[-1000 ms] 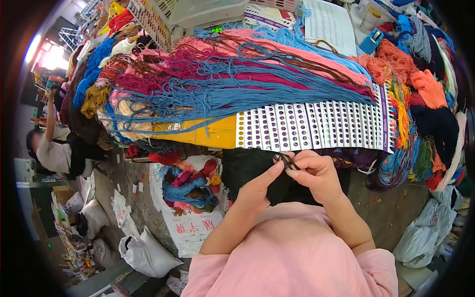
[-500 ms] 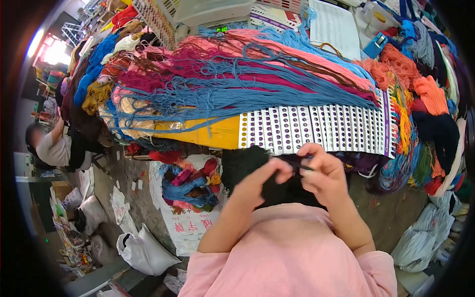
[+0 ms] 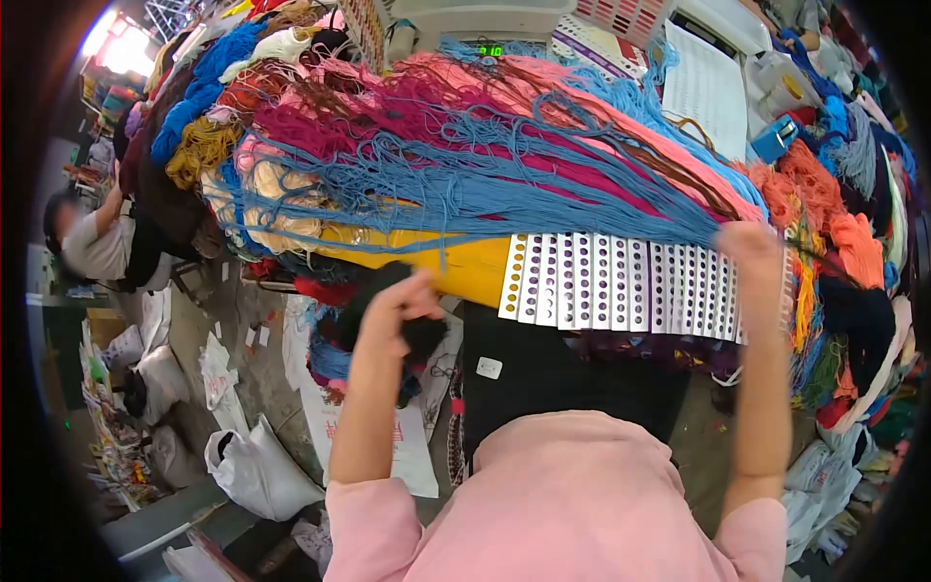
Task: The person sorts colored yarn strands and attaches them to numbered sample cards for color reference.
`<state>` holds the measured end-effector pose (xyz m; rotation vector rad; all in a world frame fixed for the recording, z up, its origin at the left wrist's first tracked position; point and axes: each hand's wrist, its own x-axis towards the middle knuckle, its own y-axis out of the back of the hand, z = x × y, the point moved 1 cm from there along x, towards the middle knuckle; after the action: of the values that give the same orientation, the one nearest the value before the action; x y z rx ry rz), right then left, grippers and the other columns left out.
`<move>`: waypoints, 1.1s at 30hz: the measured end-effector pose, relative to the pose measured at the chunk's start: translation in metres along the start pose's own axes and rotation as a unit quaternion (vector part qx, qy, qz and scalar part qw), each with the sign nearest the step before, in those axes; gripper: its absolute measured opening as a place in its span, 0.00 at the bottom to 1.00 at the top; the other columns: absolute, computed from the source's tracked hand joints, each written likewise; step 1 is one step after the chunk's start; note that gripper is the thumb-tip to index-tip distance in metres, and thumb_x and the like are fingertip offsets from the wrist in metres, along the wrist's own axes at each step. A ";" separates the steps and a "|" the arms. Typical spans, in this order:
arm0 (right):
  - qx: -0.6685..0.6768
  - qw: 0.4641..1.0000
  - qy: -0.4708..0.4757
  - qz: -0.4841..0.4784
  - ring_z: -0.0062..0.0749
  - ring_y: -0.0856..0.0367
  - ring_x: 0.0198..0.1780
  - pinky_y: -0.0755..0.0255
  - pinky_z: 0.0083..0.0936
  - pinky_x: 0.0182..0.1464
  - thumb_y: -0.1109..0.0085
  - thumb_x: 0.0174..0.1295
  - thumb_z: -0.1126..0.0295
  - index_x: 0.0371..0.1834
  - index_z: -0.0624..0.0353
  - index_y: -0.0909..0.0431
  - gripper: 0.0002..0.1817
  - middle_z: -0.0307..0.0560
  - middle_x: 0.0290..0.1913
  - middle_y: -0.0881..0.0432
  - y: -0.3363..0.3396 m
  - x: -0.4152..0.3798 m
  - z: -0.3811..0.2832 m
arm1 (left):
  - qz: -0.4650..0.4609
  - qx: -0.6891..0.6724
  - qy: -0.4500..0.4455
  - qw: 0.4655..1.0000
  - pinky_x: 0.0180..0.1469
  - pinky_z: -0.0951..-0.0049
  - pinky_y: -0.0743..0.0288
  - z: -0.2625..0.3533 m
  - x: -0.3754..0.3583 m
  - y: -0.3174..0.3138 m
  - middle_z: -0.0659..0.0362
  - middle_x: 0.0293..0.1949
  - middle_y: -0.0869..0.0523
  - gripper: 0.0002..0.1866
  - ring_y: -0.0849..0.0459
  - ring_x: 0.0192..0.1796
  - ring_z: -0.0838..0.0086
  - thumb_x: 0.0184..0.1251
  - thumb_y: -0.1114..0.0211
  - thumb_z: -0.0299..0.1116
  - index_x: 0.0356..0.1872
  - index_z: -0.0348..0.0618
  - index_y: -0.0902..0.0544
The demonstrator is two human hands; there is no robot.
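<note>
My left hand (image 3: 402,306) is closed around a bundle of black yarn (image 3: 424,337), held in front of the table's edge at left of centre. Over the right end of the punched cards, my right hand (image 3: 754,247) is closed and smeared by motion. A dark strand of yarn (image 3: 819,257) trails from it to the right. White cards with rows of holes (image 3: 621,281) lie side by side on the yellow tabletop (image 3: 475,276). Long blue yarn (image 3: 465,194) stretches across the table just beyond them, its right end near my right hand.
Maroon and pink yarn, skeins of coral yarn (image 3: 858,247), a blue clip-like object (image 3: 774,141) and a printed sheet (image 3: 705,92) crowd the table. White sacks (image 3: 262,470) stand on the floor at left. Another person (image 3: 97,238) sits at far left.
My hands, close together before, have moved wide apart. The left went left with the black yarn; the right went up and right with the dark strand. The view has shifted slightly.
</note>
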<state>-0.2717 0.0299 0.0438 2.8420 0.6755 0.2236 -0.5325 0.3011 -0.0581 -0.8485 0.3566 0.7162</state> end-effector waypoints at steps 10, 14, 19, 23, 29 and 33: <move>-0.266 0.943 0.171 -0.102 0.39 0.33 0.32 0.44 0.32 0.34 0.43 0.38 0.71 0.23 0.60 0.29 0.08 0.44 0.26 0.31 -0.180 -0.029 0.086 | -0.029 0.358 0.100 0.928 0.27 0.82 0.39 0.001 0.136 -0.044 0.66 0.21 0.26 0.08 0.33 0.22 0.81 0.47 0.41 0.35 0.27 0.43 0.22; -0.272 0.944 0.157 -0.101 0.39 0.34 0.32 0.45 0.33 0.35 0.42 0.37 0.69 0.24 0.58 0.30 0.10 0.45 0.27 0.32 -0.182 -0.028 0.087 | -0.005 0.348 0.048 0.936 0.28 0.82 0.38 0.027 0.125 -0.042 0.64 0.18 0.28 0.13 0.33 0.22 0.81 0.54 0.46 0.41 0.25 0.40 0.24; -0.348 0.920 0.152 -0.098 0.40 0.36 0.34 0.46 0.33 0.37 0.44 0.37 0.69 0.25 0.58 0.32 0.11 0.45 0.28 0.33 -0.191 -0.029 0.082 | -0.070 0.500 0.166 0.847 0.27 0.81 0.38 -0.012 0.083 -0.062 0.64 0.20 0.26 0.16 0.32 0.23 0.82 0.53 0.49 0.45 0.26 0.43 0.23; -0.288 0.943 0.142 -0.084 0.38 0.37 0.33 0.45 0.32 0.35 0.46 0.34 0.72 0.23 0.60 0.32 0.10 0.44 0.27 0.33 -0.174 -0.026 0.068 | -0.103 0.544 0.161 0.817 0.30 0.82 0.38 -0.017 0.082 -0.075 0.65 0.21 0.25 0.15 0.31 0.24 0.83 0.54 0.49 0.45 0.27 0.44 0.23; -0.349 0.910 0.174 -0.143 0.40 0.36 0.37 0.44 0.32 0.38 0.45 0.36 0.66 0.34 0.63 0.28 0.18 0.47 0.34 0.33 -0.177 -0.034 0.062 | -0.081 0.405 0.190 0.890 0.28 0.84 0.40 -0.027 0.080 -0.064 0.66 0.16 0.29 0.17 0.33 0.22 0.83 0.58 0.52 0.44 0.20 0.43 0.25; -0.333 0.911 0.184 -0.160 0.40 0.35 0.39 0.43 0.33 0.40 0.45 0.36 0.63 0.35 0.62 0.27 0.21 0.48 0.39 0.33 -0.173 -0.034 0.059 | -0.074 0.316 0.178 0.929 0.27 0.83 0.41 -0.038 0.080 -0.069 0.66 0.14 0.32 0.18 0.34 0.21 0.83 0.58 0.53 0.44 0.15 0.45 0.28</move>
<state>-0.3639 0.1555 -0.0579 2.0183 0.9083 0.7785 -0.4273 0.2747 -0.0877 -0.3758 0.7921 0.2649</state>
